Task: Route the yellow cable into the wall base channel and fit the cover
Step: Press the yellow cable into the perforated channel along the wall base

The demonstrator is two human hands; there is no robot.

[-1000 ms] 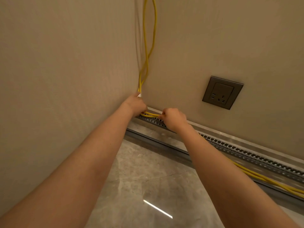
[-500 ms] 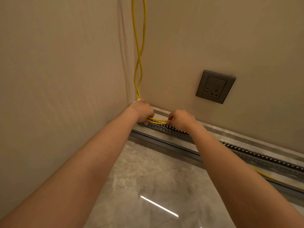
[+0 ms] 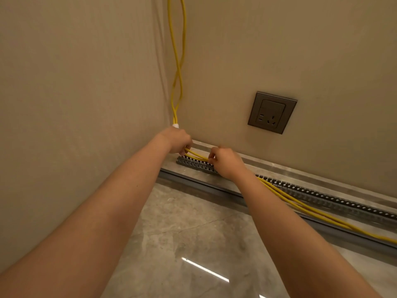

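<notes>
Two strands of yellow cable (image 3: 176,67) hang down the room corner, bend at the bottom and run right along the wall base. My left hand (image 3: 178,140) grips the strands at the corner bend. My right hand (image 3: 225,161) pinches them a short way to the right, over the left end of the grey slotted channel (image 3: 193,163). Between my hands the strands lie at the channel's top edge. Right of my right hand the cable (image 3: 300,206) lies in front of the channel, outside it. No cover is visible.
A dark grey wall socket (image 3: 271,112) sits on the right wall above the channel. A metal skirting strip (image 3: 322,175) runs behind the channel. The glossy stone floor (image 3: 189,244) lies below my arms, and the left wall (image 3: 75,93) stands close.
The view has shifted slightly. Both hands stay on the cable near the corner. My right hand has edged a little right along the channel, and more loose cable shows on the right.
</notes>
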